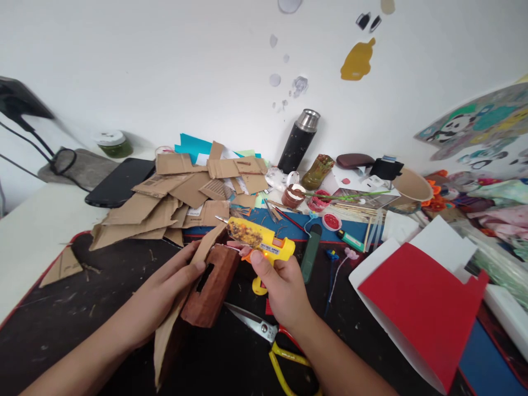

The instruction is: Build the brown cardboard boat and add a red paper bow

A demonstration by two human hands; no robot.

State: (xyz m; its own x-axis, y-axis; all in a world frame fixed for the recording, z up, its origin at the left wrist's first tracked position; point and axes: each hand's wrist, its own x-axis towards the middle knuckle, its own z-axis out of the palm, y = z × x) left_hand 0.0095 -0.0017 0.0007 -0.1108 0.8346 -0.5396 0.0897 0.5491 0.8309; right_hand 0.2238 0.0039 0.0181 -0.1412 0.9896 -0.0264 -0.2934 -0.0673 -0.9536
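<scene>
A long curved cardboard strip [168,335] is held by my left hand [167,286], its fingers bent round the strip. Against the strip leans a reddish-brown box-like piece [212,286] with a dark opening in its side. My right hand [284,283] grips a yellow glue gun [264,240], whose metal tip points left, close to the top of the strip. Whether the tip touches the cardboard cannot be made out. Below my right hand lie scissors [264,328] with red and yellow handles, their blades towards the brown piece.
Cardboard scraps [165,192] pile up at the back left beside a black tablet [119,181]. Behind stands a black flask [299,140]. A green cutter [311,253] lies right of the glue gun, and red paper [421,308] is at the right.
</scene>
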